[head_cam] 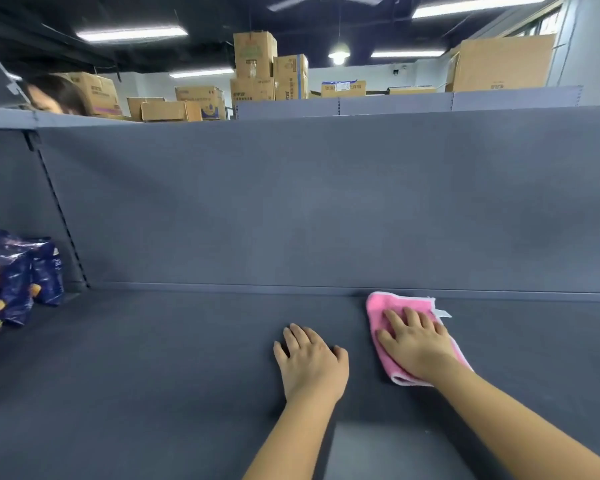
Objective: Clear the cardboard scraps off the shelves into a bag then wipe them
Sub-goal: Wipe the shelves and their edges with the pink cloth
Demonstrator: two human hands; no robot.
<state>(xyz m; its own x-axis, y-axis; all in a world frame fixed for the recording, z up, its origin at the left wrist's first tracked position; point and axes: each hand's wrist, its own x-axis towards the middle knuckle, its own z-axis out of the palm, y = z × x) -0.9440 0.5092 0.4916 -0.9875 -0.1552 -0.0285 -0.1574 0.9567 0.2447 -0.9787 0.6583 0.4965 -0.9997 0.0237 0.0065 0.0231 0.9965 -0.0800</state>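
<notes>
The right hand [418,344] is lying flat on a folded pink cloth [406,303], fingers straight and slightly spread, pressing it down onto the grey shelf [153,358]. The cloth is showing beyond the fingertips and along both sides of this hand, and its far edge is sitting just short of the ledge where the shelf is meeting the upright back panel [326,202]. Just left of the right hand, and apart from the cloth, the left hand [310,358] is resting palm down on the bare shelf, fingers loosely spread, holding nothing. Well to the left of that hand, dark blue packets [11,278] are standing together at the shelf's end. Beyond and above the 2 hands, over the top of the panel, brown cardboard boxes [255,55] are standing in stacks, and the top of another person's head [58,93] is showing at the upper left.
</notes>
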